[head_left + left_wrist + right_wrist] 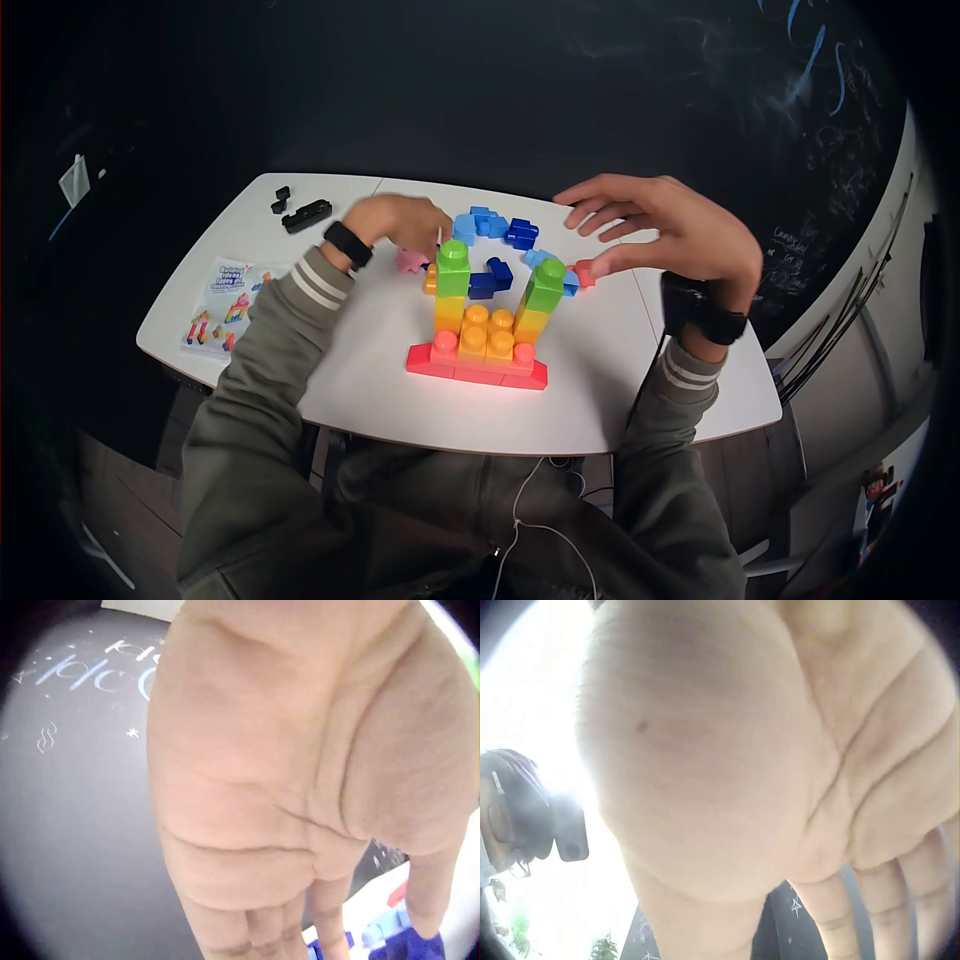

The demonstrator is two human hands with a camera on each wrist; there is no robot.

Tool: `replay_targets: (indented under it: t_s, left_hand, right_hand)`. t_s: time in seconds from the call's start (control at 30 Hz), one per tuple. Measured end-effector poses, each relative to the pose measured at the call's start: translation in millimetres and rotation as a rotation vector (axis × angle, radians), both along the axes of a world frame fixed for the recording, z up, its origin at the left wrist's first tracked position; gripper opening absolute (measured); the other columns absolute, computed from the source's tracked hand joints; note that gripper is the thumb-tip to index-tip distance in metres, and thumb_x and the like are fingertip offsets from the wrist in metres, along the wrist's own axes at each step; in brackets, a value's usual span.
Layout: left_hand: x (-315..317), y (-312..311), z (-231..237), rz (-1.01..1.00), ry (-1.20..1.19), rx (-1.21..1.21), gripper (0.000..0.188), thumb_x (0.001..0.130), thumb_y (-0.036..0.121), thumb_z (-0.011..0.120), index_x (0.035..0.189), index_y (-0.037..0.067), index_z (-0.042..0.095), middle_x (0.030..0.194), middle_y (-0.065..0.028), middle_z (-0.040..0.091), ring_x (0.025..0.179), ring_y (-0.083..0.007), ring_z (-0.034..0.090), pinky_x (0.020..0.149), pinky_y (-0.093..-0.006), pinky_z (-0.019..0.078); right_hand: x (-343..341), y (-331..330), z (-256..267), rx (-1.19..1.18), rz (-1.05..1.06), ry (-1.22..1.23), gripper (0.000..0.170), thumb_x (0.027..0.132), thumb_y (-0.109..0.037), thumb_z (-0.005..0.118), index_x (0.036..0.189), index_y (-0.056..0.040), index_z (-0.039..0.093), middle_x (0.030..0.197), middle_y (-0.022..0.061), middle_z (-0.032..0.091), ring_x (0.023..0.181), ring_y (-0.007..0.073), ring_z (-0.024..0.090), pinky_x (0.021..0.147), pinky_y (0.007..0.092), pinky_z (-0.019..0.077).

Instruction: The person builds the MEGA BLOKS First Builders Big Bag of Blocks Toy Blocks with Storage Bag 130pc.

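- Hands parted about the two-towered block build [487, 343]: left hand [397, 218] beyond and slightly left of its left tower [453, 268], right hand [675, 225] raised beyond and well right of its right tower [544, 285].
- Shows the left fingers mostly extended, thumb apart, with nothing visible between them in the left wrist view; cannot tell, with fingertips cropped there, whether touching a loose block.
- Shows the right fingers long and spread, thumb well away, palm bare; grips nothing.
- Places the build between the hands but closer to the person's body: rightward and nearer from the left hand, leftward and nearer from the right.
- Runs left to right along the red base [478, 374], with a gap between the two green-topped towers.
- Seems to hinge on the loose pieces beyond the build: dark blue block [483, 287] just past the tower gap, closer to the left hand; pink piece [410, 261] left of the left tower, beneath the left hand in the head view; small red block [585, 272] right of the right tower, near the right thumb in the same view.
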State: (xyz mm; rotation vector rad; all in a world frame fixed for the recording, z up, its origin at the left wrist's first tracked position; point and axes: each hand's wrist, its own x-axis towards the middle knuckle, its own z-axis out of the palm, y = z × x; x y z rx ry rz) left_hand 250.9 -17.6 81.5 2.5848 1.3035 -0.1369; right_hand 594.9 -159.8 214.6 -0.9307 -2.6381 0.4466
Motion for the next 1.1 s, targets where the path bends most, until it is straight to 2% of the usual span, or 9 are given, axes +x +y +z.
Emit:
replay_targets:
  t_s: [0.17, 0.2, 0.47, 0.53, 0.57, 0.77, 0.87, 0.93, 1.1]
  left_hand:
    - [2.0, 16.2, -73.4, -0.174, -0.083, 0.086, 0.04, 0.094, 0.032, 0.082, 0.124, 0.006, 0.075, 0.118, -0.015, 0.076, 0.113, -0.0355, 0.073, 0.097, -0.0432, 0.0577]
    - [-2.5, 16.5, -83.5, -0.265, -0.197, 0.206, 0.042, 0.093, 0.034, 0.082, 0.124, 0.006, 0.074, 0.116, -0.0156, 0.074, 0.113, -0.0358, 0.072, 0.098, -0.043, 0.057]
    - [16.5, -2.1, -19.5, -0.272, 0.027, 0.067, 0.033, 0.093, 0.008, 0.078, 0.125, 0.003, 0.076, 0.109, -0.0117, 0.079, 0.104, -0.0287, 0.077, 0.091, -0.0377, 0.0613]
    - [12.2, -14.4, 10.3, -0.265, -0.249, -0.05, 0.035, 0.091, 0.002, 0.082, 0.126, 0.0, 0.076, 0.11, -0.0138, 0.081, 0.101, -0.0245, 0.08, 0.09, -0.0346, 0.0639]
    - [22.4, -41.4, 37.9, -0.118, -0.266, -0.008, 0.042, 0.091, 0.0, 0.085, 0.131, -0.001, 0.075, 0.115, -0.0148, 0.081, 0.105, -0.0221, 0.079, 0.094, -0.0347, 0.0648]
    - [39.1, -134.7, 89.5, -0.086, -0.715, 0.367, 0.052, 0.093, 0.006, 0.086, 0.143, 0.004, 0.071, 0.115, -0.0175, 0.08, 0.108, -0.0227, 0.079, 0.107, -0.0391, 0.0599]
    - [53.9, -175.5, 86.1, -0.15, -0.556, 0.436, 0.055, 0.09, 0.012, 0.09, 0.141, 0.005, 0.072, 0.109, -0.0158, 0.081, 0.107, -0.0242, 0.079, 0.107, -0.0416, 0.0588]
    - [59.8, -183.2, 80.8, -0.135, -0.523, 0.397, 0.055, 0.088, 0.015, 0.093, 0.137, 0.003, 0.072, 0.104, -0.0161, 0.081, 0.103, -0.0277, 0.08, 0.101, -0.0421, 0.0594]
    - [71.1, -175.9, 63.8, -0.081, -0.183, 0.337, 0.048, 0.088, 0.022, 0.093, 0.125, -0.002, 0.075, 0.104, -0.0194, 0.081, 0.095, -0.0352, 0.077, 0.091, -0.0399, 0.0595]
  right_hand:
    - [26.5, -32.4, 13.4, 0.01, 0.001, 0.074, 0.073, 0.09, -0.026, 0.095, 0.151, -0.001, 0.063, 0.122, 0.0159, 0.078, 0.115, 0.024, 0.077, 0.109, 0.039, 0.0602]
    - [31.0, -37.5, 14.4, 0.016, -0.026, 0.087, 0.084, 0.079, -0.02, 0.1, 0.152, -0.0004, 0.063, 0.122, 0.017, 0.079, 0.12, 0.027, 0.078, 0.11, 0.0429, 0.0615]
    - [39.1, -67.5, 10.5, 0.074, 0.027, 0.085, 0.086, 0.078, -0.027, 0.101, 0.151, -0.0012, 0.064, 0.121, 0.0154, 0.08, 0.116, 0.0261, 0.08, 0.108, 0.0426, 0.0623]
    - [40.3, -63.8, 7.9, 0.07, 0.03, 0.128, 0.083, 0.079, -0.027, 0.101, 0.15, -0.0021, 0.065, 0.12, 0.0151, 0.081, 0.113, 0.0267, 0.081, 0.108, 0.0419, 0.0626]
    - [40.3, -65.3, 9.3, 0.046, -0.021, 0.125, 0.081, 0.08, -0.028, 0.1, 0.15, -0.0023, 0.065, 0.119, 0.0152, 0.081, 0.113, 0.0266, 0.081, 0.108, 0.0414, 0.0628]
    - [39.0, -62.7, 10.6, 0.021, -0.166, 0.115, 0.077, 0.085, -0.031, 0.098, 0.148, -0.0019, 0.066, 0.115, 0.0154, 0.079, 0.113, 0.0257, 0.081, 0.105, 0.0383, 0.064]
    - [38.9, -65.8, 18.1, 0.02, -0.142, 0.119, 0.074, 0.088, -0.031, 0.097, 0.148, -0.0007, 0.065, 0.116, 0.0165, 0.08, 0.108, 0.0238, 0.081, 0.1, 0.035, 0.065]
    - [41.4, -79.2, 45.5, -0.246, -0.087, 0.009, 0.081, 0.101, -0.049, 0.083, 0.155, 0.0056, 0.057, 0.134, 0.0232, 0.077, 0.122, 0.0308, 0.076, 0.106, 0.0368, 0.0603]
    - [36.8, -90.3, 58.1, -0.267, -0.099, -0.05, 0.081, 0.102, -0.052, 0.081, 0.153, 0.0072, 0.058, 0.129, 0.0218, 0.079, 0.12, 0.0288, 0.076, 0.098, 0.0354, 0.0612]
